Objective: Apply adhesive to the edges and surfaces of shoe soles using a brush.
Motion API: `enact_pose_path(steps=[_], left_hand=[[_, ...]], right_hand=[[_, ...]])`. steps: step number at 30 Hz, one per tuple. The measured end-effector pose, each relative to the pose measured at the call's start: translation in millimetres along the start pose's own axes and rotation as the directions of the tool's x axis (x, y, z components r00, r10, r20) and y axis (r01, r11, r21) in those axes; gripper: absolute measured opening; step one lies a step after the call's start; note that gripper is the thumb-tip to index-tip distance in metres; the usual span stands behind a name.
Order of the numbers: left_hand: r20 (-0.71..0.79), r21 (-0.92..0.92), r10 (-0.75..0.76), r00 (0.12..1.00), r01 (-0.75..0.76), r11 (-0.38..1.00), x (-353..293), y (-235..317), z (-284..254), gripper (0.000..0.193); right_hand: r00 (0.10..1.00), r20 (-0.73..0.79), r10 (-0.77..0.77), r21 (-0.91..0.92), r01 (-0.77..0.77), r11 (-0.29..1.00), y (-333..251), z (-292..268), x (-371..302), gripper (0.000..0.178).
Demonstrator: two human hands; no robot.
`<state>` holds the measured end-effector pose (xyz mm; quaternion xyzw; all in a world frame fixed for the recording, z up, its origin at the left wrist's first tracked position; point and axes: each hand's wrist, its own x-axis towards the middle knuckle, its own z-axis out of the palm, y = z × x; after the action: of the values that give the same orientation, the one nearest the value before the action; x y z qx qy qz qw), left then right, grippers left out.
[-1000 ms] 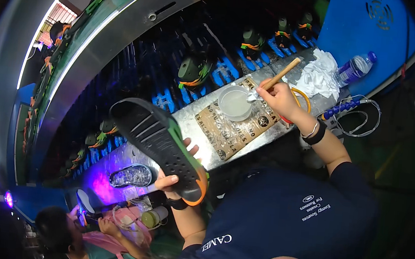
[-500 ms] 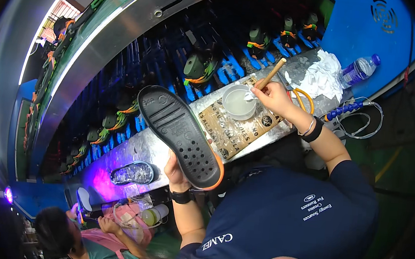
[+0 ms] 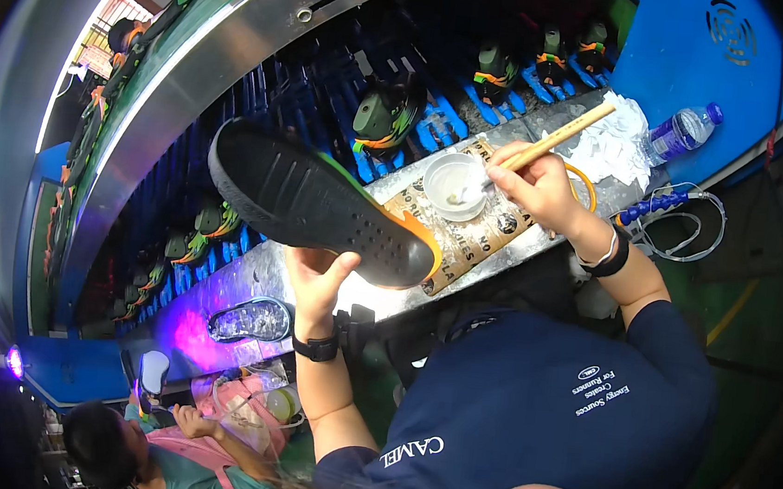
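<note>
My left hand grips a black shoe sole from below, its thumb along the near edge and its fingers partly hidden. Orange and green trim shows on the sole's rim, with small holes at one end. In my right hand is a brush with a pale wooden handle, its white head down in a translucent bowl. Some whitish liquid seems to lie in that bowl. It rests on printed brown cardboard on the metal bench.
Crumpled white paper and a bottle with a purple cap lie at the bench's right end, near a blue jointed hose. Shoe uppers stand on blue racks behind. Another sole sits left; a co-worker works at lower left.
My left hand has moved up and left, tipping the sole to lie more sideways. The brush has swung lower, its handle slanting further right, with its head in the bowl.
</note>
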<state>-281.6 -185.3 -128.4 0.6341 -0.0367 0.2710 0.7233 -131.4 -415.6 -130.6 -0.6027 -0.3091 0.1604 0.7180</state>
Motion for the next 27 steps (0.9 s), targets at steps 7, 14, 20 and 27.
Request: enact_pose_path(steps=[7,14,20,27], left_hand=[[0.192,0.080,-0.036,0.981,0.021,0.997,20.1,26.6,31.7,0.052],[0.202,0.110,-0.083,0.976,0.062,0.992,20.2,29.5,36.3,0.058],[0.242,0.160,-0.079,0.967,0.041,0.986,23.5,34.8,37.3,0.062],[0.239,0.388,0.131,0.962,-0.219,0.896,21.5,38.3,42.8,0.036]], right_hand=[[0.979,0.205,-0.001,-0.059,0.013,0.998,-20.4,12.9,-8.2,0.008],[0.951,0.260,-0.170,-0.134,0.209,0.969,-20.2,19.9,2.5,0.006],[0.933,0.261,-0.250,-0.193,0.304,0.933,-17.2,17.3,0.9,0.005],[0.963,0.201,-0.179,-0.166,0.214,0.963,-13.8,15.5,-9.0,0.004]])
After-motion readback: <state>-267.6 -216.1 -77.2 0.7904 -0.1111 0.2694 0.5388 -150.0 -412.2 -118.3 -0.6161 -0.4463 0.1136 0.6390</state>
